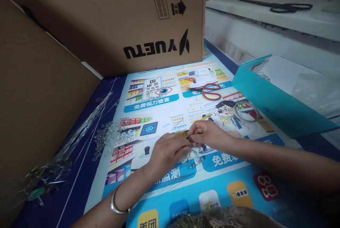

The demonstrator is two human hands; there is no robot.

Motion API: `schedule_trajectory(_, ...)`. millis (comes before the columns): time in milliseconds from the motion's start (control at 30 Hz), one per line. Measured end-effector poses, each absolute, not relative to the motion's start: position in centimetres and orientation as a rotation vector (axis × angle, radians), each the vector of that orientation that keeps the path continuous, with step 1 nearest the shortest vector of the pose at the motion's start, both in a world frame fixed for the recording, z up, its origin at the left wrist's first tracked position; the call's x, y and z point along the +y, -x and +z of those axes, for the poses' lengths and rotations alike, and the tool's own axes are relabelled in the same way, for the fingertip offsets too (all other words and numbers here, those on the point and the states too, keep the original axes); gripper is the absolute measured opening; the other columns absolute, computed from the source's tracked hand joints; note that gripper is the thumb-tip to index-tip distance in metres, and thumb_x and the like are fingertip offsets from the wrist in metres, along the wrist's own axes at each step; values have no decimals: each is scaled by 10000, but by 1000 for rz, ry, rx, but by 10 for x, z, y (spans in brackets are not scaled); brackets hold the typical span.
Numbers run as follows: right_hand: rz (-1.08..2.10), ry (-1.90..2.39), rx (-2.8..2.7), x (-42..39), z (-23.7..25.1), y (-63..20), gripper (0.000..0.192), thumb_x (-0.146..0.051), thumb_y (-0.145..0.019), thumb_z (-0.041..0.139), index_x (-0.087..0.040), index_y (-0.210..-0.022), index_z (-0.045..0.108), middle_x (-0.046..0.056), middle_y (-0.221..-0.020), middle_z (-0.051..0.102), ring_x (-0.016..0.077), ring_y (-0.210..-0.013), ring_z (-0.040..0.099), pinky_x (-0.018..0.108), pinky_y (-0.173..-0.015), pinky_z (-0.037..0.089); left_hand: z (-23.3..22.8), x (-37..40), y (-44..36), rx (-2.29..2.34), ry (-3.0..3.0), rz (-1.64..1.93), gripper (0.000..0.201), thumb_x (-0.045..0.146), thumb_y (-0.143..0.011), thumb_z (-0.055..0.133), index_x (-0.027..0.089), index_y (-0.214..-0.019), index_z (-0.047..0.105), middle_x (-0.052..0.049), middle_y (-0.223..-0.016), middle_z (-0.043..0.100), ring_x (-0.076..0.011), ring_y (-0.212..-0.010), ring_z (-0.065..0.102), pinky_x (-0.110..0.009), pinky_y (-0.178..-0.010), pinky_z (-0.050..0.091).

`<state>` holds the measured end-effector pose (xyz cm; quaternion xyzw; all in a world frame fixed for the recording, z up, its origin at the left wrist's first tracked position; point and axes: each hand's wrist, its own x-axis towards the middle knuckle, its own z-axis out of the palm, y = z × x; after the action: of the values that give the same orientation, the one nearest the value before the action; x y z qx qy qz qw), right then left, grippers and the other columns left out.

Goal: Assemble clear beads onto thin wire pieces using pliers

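Observation:
My left hand (168,150), with a silver bangle on its wrist, and my right hand (205,134) meet at the middle of the printed table cover. The fingertips of both are pinched together on a bunch of thin wires with clear beads (193,158), which hangs just below them. A small dark tip shows between the fingers; its kind is hidden. Left of my hands lies a spread of loose clear beads (113,137). Beyond my right hand are a yellow-handled tool (207,117), partly covered, and scissors with red handles (209,91).
Large cardboard boxes (106,19) wall off the back and left. A bundle of thin wires (82,129) lies along the left side. At right are a tape roll (246,112) and a teal box (278,97). Black scissors (284,7) rest on a ledge behind.

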<state>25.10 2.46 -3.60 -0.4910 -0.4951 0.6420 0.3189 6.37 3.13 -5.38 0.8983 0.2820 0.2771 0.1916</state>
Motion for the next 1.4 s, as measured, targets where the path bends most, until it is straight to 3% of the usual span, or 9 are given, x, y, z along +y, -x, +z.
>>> schedule_trajectory(167, 1759, 1200, -1220, 22, -38, -252, 118, -160, -698, 575, -160, -798, 511, -32, -598, 578, 75, -512, 525, 212, -504, 424, -54, 31, -65, 848, -2524, 768, 121, 221, -809, 550, 210, -900, 628, -32, -782, 680, -154, -706, 576, -294, -682, 416)
schedule_trajectory(300, 1789, 1085, -1195, 19, -40, -254, 237, -127, -648, 614, -166, -859, 515, -2, -783, 611, 95, -687, 566, 243, -647, 452, -55, 31, -63, 900, -2493, 807, 122, 225, -808, 544, 205, -890, 632, -37, -795, 679, -149, -711, 574, -286, -678, 424)
schedule_trajectory(433, 1760, 1050, -1274, 20, -42, -254, 240, -80, -639, 578, -168, -854, 518, 3, -800, 596, 113, -765, 567, 274, -732, 446, -57, 32, -60, 990, -2490, 792, 123, 229, -812, 537, 210, -886, 632, -28, -786, 675, -147, -695, 557, -273, -645, 415)
schedule_trajectory(567, 1647, 1086, -1490, 18, -41, -254, 319, -18, -631, 502, -177, -907, 524, 11, -849, 581, 120, -786, 557, 270, -724, 447, -59, 32, -59, 1036, -2479, 791, 112, 227, -808, 543, 212, -881, 627, -26, -789, 671, -149, -699, 554, -272, -649, 417)
schedule_trajectory(700, 1311, 1240, -1836, 12, -39, -256, 465, 0, -639, 469, -235, -1034, 541, 14, -932, 578, 133, -810, 538, 255, -680, 444, -59, 34, -58, 1002, -2466, 830, 136, 206, -816, 526, 206, -916, 618, -40, -805, 665, -152, -716, 557, -278, -656, 427)
schedule_trajectory(833, 1059, 1338, -1936, 10, -40, -256, 494, -14, -656, 470, -250, -1085, 535, 20, -933, 582, 134, -780, 533, 256, -662, 438, -59, 35, -58, 934, -2451, 829, 155, 182, -834, 487, 190, -932, 606, -51, -816, 655, -154, -737, 548, -283, -653, 432)
schedule_trajectory(1233, 1074, 1324, -1887, 10, -41, -255, 404, -35, -671, 463, -235, -1012, 548, -7, -879, 590, 110, -733, 527, 234, -643, 435, -58, 36, -52, 887, -2417, 742, 266, 103, -834, 435, 196, -1070, 514, -59, -955, 614, -163, -875, 542, -293, -745, 444)
schedule_trajectory(1400, 1109, 1305, -1868, 10, -39, -255, 423, -20, -661, 447, -241, -1011, 538, -17, -874, 596, 103, -727, 538, 222, -632, 441, -57, 35, -51, 925, -2491, 766, 225, 83, -825, 432, 197, -975, 556, -56, -926, 593, -156, -861, 550, -270, -738, 446)
